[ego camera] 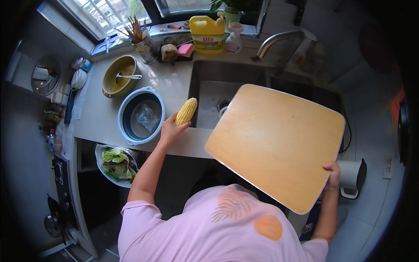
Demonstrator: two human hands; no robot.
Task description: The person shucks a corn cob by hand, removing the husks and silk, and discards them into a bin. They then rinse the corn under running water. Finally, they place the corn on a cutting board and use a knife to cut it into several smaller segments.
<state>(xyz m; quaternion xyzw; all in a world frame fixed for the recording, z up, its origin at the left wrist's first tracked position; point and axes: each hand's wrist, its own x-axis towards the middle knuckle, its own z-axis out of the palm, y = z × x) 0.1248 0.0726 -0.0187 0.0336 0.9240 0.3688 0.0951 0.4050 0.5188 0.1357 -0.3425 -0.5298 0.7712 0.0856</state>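
Observation:
My left hand (173, 128) grips a husked ear of corn (187, 111) by its lower end, just left of the sink's near corner. With my right hand (333, 175) I hold a large wood-coloured board (278, 144) with a pale rim by its right edge. The board is tilted and covers the right part of the stainless steel sink (209, 108). Left of the corn stands a blue basin (121, 114) with a crumpled clear plastic bag (147, 116) inside. Most fingers of my right hand are hidden behind the board.
A brown bowl (106, 73) with a ladle (129, 76) stands behind the basin. Leafy scraps fill a lined bin (98, 163) below the counter edge. A faucet (278, 39) arches over the sink. A yellow detergent jug (208, 36) and a white kettle (348, 177) stand nearby.

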